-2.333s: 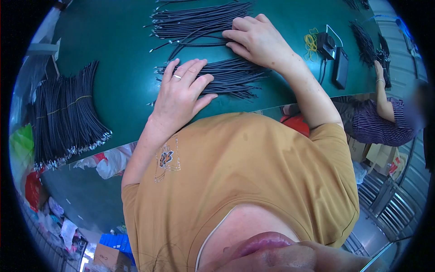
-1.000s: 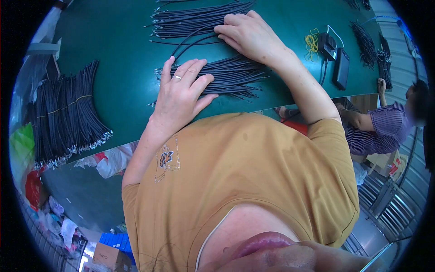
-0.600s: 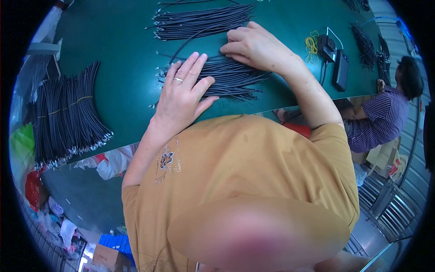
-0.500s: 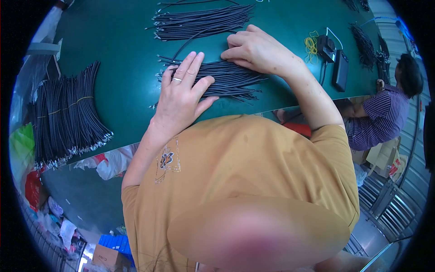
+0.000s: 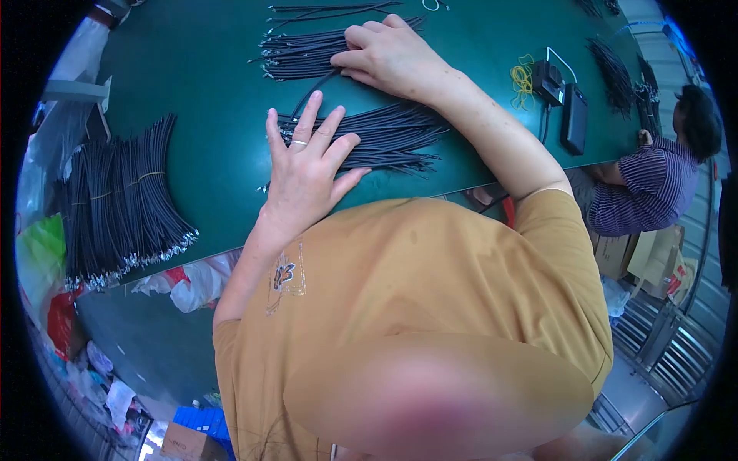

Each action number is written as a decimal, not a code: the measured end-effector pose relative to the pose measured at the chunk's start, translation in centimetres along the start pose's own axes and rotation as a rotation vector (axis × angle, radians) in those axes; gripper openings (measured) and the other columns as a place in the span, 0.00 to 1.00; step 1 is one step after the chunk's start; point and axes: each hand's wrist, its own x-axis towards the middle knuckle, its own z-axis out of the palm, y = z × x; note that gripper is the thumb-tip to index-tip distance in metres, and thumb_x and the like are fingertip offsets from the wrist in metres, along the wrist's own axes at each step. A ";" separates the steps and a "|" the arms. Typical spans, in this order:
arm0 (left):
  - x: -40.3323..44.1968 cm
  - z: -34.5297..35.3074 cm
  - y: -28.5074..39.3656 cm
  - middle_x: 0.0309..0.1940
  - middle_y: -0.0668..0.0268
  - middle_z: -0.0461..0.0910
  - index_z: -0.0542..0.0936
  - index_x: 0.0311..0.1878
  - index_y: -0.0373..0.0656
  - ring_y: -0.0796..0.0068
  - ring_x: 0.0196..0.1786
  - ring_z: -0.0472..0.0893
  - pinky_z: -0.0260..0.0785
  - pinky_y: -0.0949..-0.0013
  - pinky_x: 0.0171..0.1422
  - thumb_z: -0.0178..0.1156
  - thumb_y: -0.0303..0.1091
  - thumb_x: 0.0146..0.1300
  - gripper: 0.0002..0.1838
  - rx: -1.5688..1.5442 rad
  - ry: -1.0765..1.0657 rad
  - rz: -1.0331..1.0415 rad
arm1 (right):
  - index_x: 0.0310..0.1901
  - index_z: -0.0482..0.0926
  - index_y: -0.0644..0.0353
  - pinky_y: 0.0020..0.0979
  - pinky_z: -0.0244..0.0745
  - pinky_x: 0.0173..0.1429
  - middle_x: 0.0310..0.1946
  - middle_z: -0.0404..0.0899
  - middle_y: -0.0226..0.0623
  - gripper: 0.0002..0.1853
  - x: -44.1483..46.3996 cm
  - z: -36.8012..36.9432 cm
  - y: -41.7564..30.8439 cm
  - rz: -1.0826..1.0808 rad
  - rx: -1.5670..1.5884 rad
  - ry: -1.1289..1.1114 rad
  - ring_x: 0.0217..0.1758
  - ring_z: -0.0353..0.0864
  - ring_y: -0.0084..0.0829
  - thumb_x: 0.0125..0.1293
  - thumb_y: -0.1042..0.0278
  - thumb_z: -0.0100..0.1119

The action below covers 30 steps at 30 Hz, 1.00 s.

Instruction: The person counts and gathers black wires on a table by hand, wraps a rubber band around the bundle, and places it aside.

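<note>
My left hand (image 5: 304, 169), with a ring on one finger, lies spread and flat over the near pile of black cables (image 5: 400, 137), close to their metal-tipped ends. Beyond it, my right hand (image 5: 393, 61) has thumb and fingers pinched on a single black cable (image 5: 309, 92). That cable curves down toward the fingertips of my left hand. Under and beside the right hand is a second pile of black cables (image 5: 296, 55), its metal ends pointing left. A few loose cables (image 5: 327, 9) lie above that pile.
Banded bundles of black cables (image 5: 115, 200) sit at the left of the green table (image 5: 215, 84). On the right are a yellow cord (image 5: 522, 81), a black adapter (image 5: 549, 82) and a black power bank (image 5: 574, 119). Another person (image 5: 649, 180) sits at the far right.
My right hand has moved left and away from me, from the near pile to the farther one, with the cable. My left hand's fingers have spread wider. The view has shifted slightly.
</note>
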 end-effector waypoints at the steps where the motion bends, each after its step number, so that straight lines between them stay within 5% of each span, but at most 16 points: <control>1: -0.1 0.0 0.0 0.76 0.59 0.80 0.88 0.55 0.51 0.49 0.90 0.61 0.36 0.19 0.87 0.81 0.52 0.61 0.24 -0.007 -0.001 -0.014 | 0.57 0.90 0.42 0.42 0.74 0.59 0.45 0.80 0.29 0.12 0.1 -0.1 0.0 -0.029 -0.015 -0.010 0.51 0.85 0.32 0.75 0.56 0.70; 8: 0.0 -0.3 0.1 0.74 0.60 0.81 0.88 0.55 0.51 0.47 0.91 0.59 0.32 0.17 0.88 0.81 0.52 0.61 0.24 -0.007 -0.019 -0.023 | 0.47 0.90 0.47 0.41 0.75 0.58 0.41 0.82 0.28 0.08 -2.1 -3.5 -0.4 -0.059 -0.037 -0.046 0.53 0.85 0.31 0.70 0.59 0.72; 16: -0.2 0.1 -0.1 0.71 0.61 0.82 0.87 0.56 0.51 0.58 0.81 0.75 0.37 0.23 0.89 0.82 0.50 0.59 0.25 -0.008 0.006 -0.011 | 0.49 0.91 0.51 0.41 0.75 0.55 0.40 0.82 0.30 0.11 -4.3 -2.7 0.2 -0.024 0.235 -0.111 0.48 0.85 0.36 0.76 0.56 0.69; 18: -0.2 0.1 -0.1 0.71 0.61 0.82 0.87 0.56 0.51 0.58 0.80 0.75 0.38 0.23 0.90 0.82 0.50 0.59 0.25 -0.007 0.012 -0.006 | 0.48 0.91 0.53 0.41 0.75 0.54 0.40 0.83 0.32 0.12 -3.6 -2.1 0.6 0.102 0.250 -0.064 0.47 0.86 0.38 0.77 0.54 0.69; 30: 0.0 -0.1 0.0 0.73 0.56 0.81 0.87 0.56 0.50 0.57 0.82 0.74 0.36 0.23 0.90 0.82 0.49 0.60 0.25 -0.046 0.029 -0.021 | 0.50 0.92 0.52 0.40 0.75 0.56 0.42 0.84 0.31 0.10 -3.4 -2.8 -1.3 -0.007 0.295 -0.222 0.49 0.86 0.36 0.78 0.59 0.67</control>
